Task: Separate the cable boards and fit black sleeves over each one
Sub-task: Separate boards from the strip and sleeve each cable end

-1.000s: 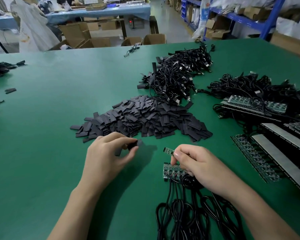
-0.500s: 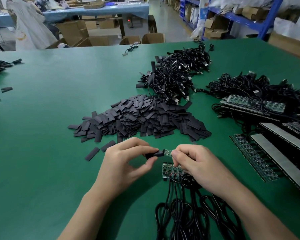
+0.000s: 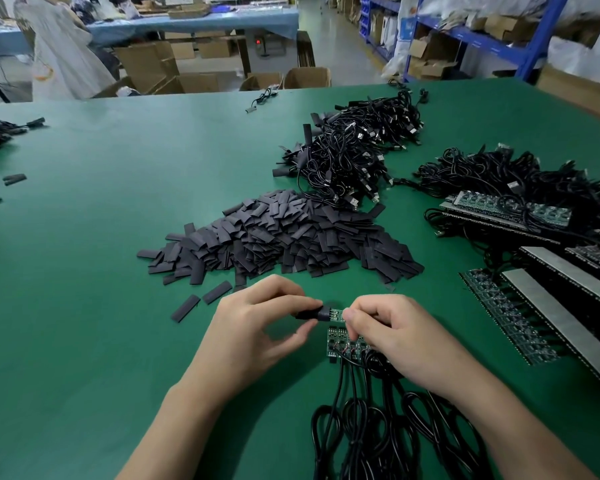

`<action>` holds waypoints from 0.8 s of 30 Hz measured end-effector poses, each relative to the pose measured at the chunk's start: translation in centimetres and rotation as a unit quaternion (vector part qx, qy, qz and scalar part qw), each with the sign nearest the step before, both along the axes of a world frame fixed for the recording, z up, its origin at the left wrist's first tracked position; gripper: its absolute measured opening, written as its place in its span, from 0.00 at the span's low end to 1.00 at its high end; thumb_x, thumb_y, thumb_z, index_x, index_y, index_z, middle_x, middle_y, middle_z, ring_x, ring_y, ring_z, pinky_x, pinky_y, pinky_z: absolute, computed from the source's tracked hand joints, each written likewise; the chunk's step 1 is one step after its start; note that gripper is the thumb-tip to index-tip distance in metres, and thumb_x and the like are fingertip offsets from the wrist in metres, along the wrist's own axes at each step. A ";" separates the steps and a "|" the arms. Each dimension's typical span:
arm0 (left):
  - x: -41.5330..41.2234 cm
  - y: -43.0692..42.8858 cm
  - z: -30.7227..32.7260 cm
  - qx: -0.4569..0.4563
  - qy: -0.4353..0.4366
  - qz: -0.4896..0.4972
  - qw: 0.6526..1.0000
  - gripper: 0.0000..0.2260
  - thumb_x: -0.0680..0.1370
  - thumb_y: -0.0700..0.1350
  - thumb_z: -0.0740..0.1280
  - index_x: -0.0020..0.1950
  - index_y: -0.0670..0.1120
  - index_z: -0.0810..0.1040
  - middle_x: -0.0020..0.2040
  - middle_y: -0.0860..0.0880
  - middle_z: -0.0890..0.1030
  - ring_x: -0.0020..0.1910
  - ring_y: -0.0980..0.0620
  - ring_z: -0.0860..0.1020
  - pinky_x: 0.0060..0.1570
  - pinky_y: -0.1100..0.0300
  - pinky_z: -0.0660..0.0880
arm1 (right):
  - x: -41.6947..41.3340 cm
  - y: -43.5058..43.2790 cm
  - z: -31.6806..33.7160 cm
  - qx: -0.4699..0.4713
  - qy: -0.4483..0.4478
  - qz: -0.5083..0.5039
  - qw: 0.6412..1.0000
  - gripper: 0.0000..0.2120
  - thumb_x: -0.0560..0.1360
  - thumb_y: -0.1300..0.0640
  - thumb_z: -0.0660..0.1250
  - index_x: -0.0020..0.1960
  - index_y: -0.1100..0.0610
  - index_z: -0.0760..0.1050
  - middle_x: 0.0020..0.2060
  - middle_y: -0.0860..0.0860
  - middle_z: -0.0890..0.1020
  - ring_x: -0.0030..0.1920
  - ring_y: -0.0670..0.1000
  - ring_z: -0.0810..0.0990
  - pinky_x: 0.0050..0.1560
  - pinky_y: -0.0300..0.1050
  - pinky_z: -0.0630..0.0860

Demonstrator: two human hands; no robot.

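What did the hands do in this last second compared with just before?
The left hand carried a black sleeve rightward from beside the sleeve pile to the small board, its mouth now at the board's end. The right hand kept pinching that board; the joined boards beneath and the pile stayed put.

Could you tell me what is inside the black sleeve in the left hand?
The end of a small green board enters the black sleeve; the rest sticks out toward the right hand, which pinches it. How far it reaches inside, the sleeve and left hand hide.
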State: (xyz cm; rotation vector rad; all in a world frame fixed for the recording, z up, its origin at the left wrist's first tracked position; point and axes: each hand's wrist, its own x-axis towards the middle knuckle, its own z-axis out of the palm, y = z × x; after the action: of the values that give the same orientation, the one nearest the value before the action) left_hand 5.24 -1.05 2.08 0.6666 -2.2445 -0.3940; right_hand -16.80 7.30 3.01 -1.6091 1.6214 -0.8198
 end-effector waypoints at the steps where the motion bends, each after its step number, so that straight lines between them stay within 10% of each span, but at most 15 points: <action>1: 0.0 0.0 0.0 0.003 -0.003 -0.003 1.000 0.08 0.76 0.45 0.77 0.54 0.49 0.87 0.49 0.54 0.81 0.45 0.58 0.81 0.46 0.61 0.79 | -0.1 0.0 0.0 0.002 0.000 0.000 1.000 0.15 0.83 0.45 0.63 0.40 0.49 0.78 0.25 0.44 0.65 0.27 0.47 0.62 0.30 0.45 0.59; 24: -0.6 0.4 -0.3 0.087 -0.036 -0.040 0.995 0.09 0.76 0.46 0.77 0.56 0.50 0.86 0.50 0.58 0.80 0.46 0.59 0.80 0.49 0.67 0.76 | -0.2 0.0 0.1 0.012 0.015 0.027 0.999 0.15 0.82 0.46 0.64 0.38 0.46 0.80 0.24 0.44 0.68 0.26 0.44 0.63 0.29 0.40 0.62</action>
State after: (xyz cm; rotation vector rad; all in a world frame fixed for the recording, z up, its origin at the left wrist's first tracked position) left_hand 4.67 -0.66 1.76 0.6919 -2.3286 -0.6200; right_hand -17.02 7.30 3.14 -1.6488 1.5946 -0.7485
